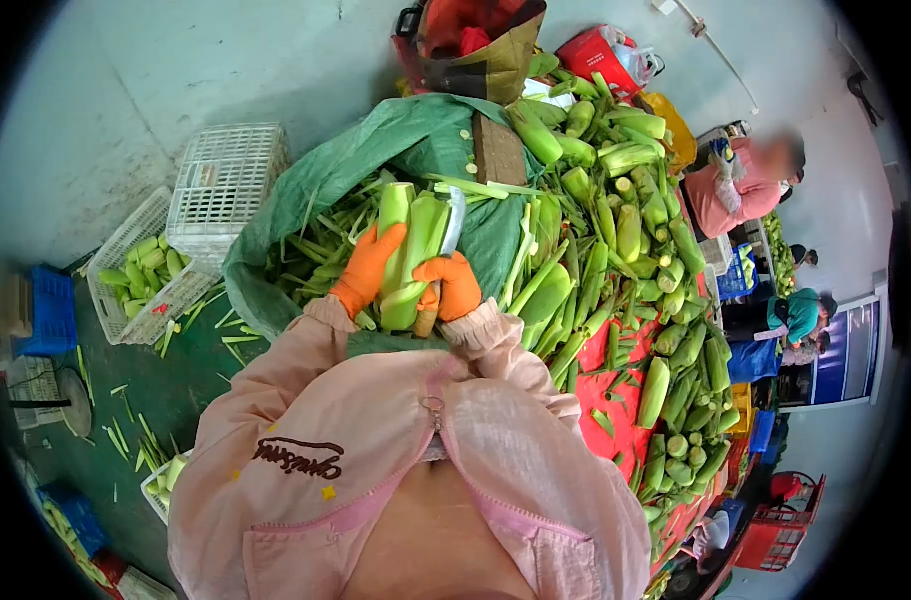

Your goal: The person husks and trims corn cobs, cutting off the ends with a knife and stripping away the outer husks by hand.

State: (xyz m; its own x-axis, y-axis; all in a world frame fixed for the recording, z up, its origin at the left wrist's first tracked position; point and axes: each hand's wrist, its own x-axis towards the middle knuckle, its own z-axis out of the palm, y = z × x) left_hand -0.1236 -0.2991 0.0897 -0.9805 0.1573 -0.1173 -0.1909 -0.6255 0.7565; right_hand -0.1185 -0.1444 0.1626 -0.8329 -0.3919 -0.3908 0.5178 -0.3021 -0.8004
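Observation:
My left hand (pixel 371 265), in an orange glove, is closed around an ear of corn (pixel 396 206) in its green husk. A second green piece (pixel 427 232) lies right beside it; I cannot tell whether this is another ear or loosened husk. Wrapped round the wooden handle (pixel 427 309) of a knife is my right hand (pixel 453 284), also gloved in orange. The knife's blade (pixel 454 221) points away from me, along the right side of the green piece. Below both hands, loose husk leaves (pixel 320 250) fill a large green sack (pixel 250 262).
A heap of corn ears (pixel 630 230) covers the red surface (pixel 605 410) on my right. White crates (pixel 227 185) stand at the left, one holding corn. A wooden block (pixel 503 152) sits at the sack's far edge. People (pixel 740 185) are at the far right.

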